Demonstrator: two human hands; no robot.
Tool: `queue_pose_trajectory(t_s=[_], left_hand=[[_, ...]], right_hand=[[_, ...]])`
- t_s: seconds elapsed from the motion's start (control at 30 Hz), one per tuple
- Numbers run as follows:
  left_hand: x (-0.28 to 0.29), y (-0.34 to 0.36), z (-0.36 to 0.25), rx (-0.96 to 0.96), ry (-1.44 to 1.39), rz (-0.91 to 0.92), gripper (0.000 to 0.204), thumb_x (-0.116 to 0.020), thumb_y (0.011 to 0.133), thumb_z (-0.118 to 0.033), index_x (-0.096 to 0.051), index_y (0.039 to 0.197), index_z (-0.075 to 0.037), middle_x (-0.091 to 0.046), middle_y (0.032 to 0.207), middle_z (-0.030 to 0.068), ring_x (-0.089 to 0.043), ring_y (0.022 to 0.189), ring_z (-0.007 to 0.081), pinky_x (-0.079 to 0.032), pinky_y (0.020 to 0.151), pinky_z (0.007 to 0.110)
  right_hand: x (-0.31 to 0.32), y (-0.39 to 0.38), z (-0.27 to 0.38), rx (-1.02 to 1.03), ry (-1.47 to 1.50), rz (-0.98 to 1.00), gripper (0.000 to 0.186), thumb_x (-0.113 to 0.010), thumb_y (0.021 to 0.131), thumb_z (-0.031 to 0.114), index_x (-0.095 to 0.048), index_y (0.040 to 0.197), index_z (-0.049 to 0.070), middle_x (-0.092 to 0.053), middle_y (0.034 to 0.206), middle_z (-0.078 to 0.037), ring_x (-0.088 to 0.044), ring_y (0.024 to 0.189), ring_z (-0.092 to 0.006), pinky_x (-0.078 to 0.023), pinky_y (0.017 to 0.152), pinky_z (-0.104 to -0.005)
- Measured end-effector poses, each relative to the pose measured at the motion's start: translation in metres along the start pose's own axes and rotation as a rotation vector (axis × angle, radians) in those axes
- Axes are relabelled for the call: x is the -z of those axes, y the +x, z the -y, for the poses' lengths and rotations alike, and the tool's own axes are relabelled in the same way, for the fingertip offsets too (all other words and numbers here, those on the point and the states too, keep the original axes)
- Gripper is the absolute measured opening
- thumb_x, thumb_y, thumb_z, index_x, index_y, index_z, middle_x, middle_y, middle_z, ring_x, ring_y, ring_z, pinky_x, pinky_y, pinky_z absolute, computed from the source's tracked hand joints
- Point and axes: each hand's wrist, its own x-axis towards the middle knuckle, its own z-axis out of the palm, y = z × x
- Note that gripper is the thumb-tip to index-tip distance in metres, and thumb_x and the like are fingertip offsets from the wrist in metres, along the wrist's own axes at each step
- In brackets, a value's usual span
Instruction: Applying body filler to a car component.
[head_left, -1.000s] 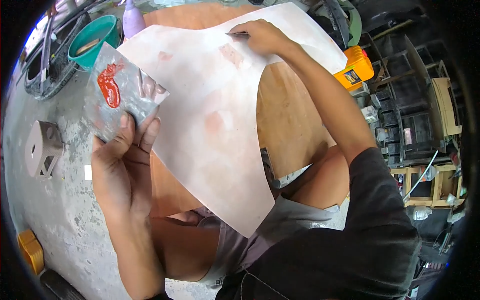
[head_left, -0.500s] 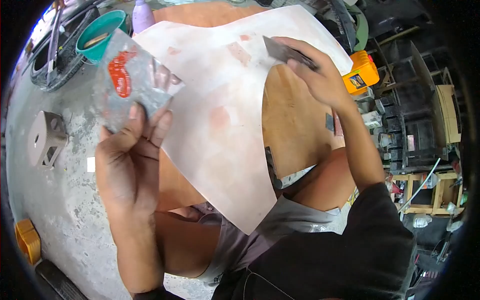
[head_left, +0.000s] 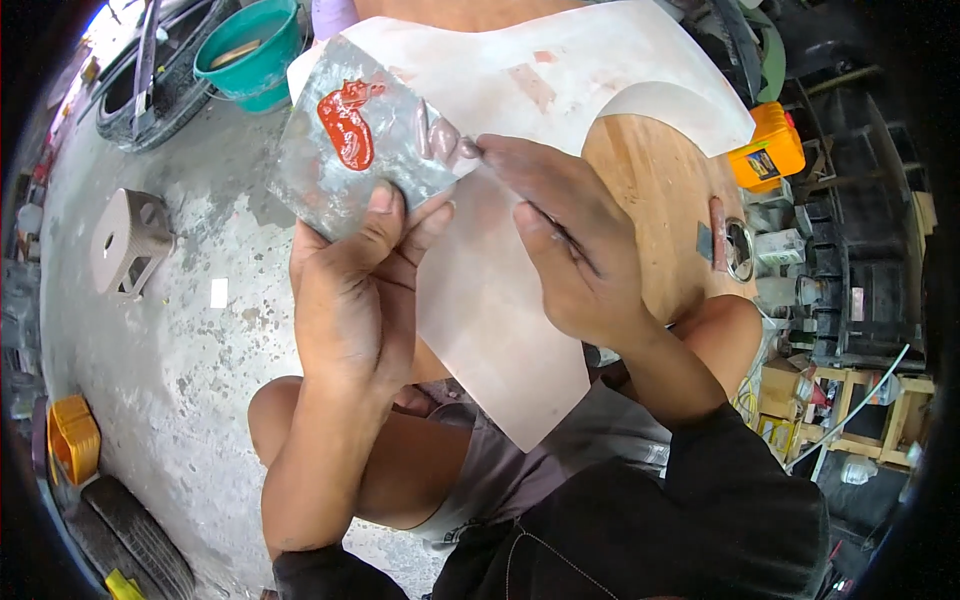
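While the left hand (head_left: 350, 300) clamps a metal mixing plate (head_left: 345, 165) smeared with red putty (head_left: 347, 122), the right hand (head_left: 570, 250) pinches a small scraper (head_left: 468, 150) at the plate's right edge, above the white panel (head_left: 500, 300) on the round wooden tabletop (head_left: 650, 190).
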Motion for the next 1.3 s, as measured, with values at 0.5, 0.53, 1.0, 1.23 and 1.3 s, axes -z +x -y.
queue_pose_trajectory(t_s=[0.5, 0.53, 1.0, 1.23, 1.3], left_hand=[[0.021, -0.021, 0.001, -0.339, 0.644, -0.031, 0.039, -0.064, 0.092, 0.001, -0.048, 0.127, 0.004, -0.059, 0.119, 0.0143, -0.062, 0.100, 0.0198, -0.053, 0.085, 0.032], [0.029, -0.016, -0.001, -0.393, 0.704, -0.070, 0.041, -0.062, 0.093, 0.002, -0.046, 0.130, 0.003, -0.058, 0.121, 0.0144, -0.061, 0.103, 0.0209, -0.054, 0.087, 0.036], [0.076, -0.026, -0.039, -0.033, 0.096, 0.007, 0.044, -0.057, 0.096, -0.009, -0.043, 0.138, -0.002, -0.061, 0.124, 0.0171, -0.064, 0.108, 0.0300, -0.055, 0.092, 0.041], [0.085, -0.004, -0.044, -0.044, -0.039, 0.228, 0.050, -0.057, 0.090, 0.007, -0.042, 0.137, 0.000, -0.062, 0.121, 0.0164, -0.063, 0.111, 0.0280, -0.051, 0.099, 0.049], [0.083, -0.007, -0.053, -0.108, -0.015, 0.266, 0.044, -0.056, 0.092, 0.005, -0.043, 0.134, 0.000, -0.065, 0.116, 0.0144, -0.065, 0.107, 0.0266, -0.054, 0.093, 0.047]], right_hand=[[0.003, 0.004, 0.022, 0.099, -0.657, 0.314, 0.042, -0.055, 0.086, 0.015, -0.062, 0.127, 0.021, -0.056, 0.129, -0.009, -0.051, 0.125, -0.0335, -0.038, 0.102, -0.0562], [-0.001, -0.001, 0.022, 0.091, -0.660, 0.308, 0.042, -0.055, 0.086, 0.015, -0.062, 0.127, 0.021, -0.056, 0.129, -0.009, -0.051, 0.125, -0.0335, -0.038, 0.102, -0.0562], [-0.069, 0.004, 0.014, 0.376, -0.202, -0.104, 0.040, -0.069, 0.081, 0.031, -0.060, 0.119, 0.029, -0.056, 0.127, -0.007, -0.050, 0.124, -0.0336, -0.045, 0.092, -0.0515], [-0.039, 0.005, -0.013, 0.280, -0.550, 0.027, 0.036, -0.058, 0.087, 0.021, -0.062, 0.121, 0.031, -0.056, 0.130, -0.001, -0.047, 0.125, -0.0276, -0.046, 0.087, -0.0434], [-0.022, 0.004, -0.020, 0.175, -0.661, 0.162, 0.038, -0.057, 0.087, 0.020, -0.061, 0.123, 0.029, -0.056, 0.129, -0.001, -0.048, 0.123, -0.0252, -0.045, 0.086, -0.0449]])
